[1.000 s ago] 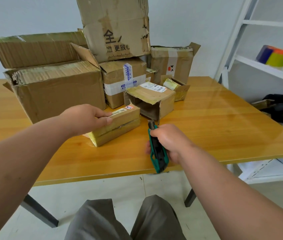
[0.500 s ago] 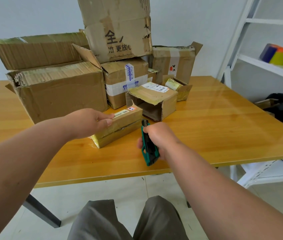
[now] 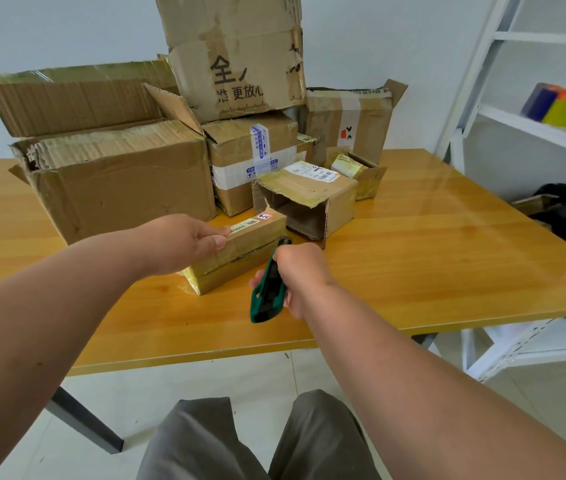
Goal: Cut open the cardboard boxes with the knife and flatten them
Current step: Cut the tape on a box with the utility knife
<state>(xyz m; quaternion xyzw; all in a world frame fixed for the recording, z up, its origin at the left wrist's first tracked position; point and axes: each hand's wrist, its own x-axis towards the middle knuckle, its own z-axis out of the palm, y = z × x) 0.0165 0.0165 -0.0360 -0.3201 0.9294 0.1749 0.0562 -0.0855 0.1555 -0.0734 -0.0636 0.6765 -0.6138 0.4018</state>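
A small flat cardboard box (image 3: 240, 252), sealed with yellowish tape and bearing a white label, lies on the wooden table (image 3: 430, 258). My left hand (image 3: 188, 242) grips its left end, thumb on the front face. My right hand (image 3: 300, 271) holds a green utility knife (image 3: 267, 289); the knife's tip sits at the box's right end, near the taped seam. Whether the blade touches the box is hidden by my hand.
Behind the small box stand several larger cardboard boxes: a big one (image 3: 118, 181) at left, a taped one (image 3: 253, 157) in the middle, an open one (image 3: 309, 199) lying on its side. White shelving (image 3: 517, 126) stands at right.
My right hand has carried the knife up and leftward to the small box's right end. My left hand has kept its hold on the box.
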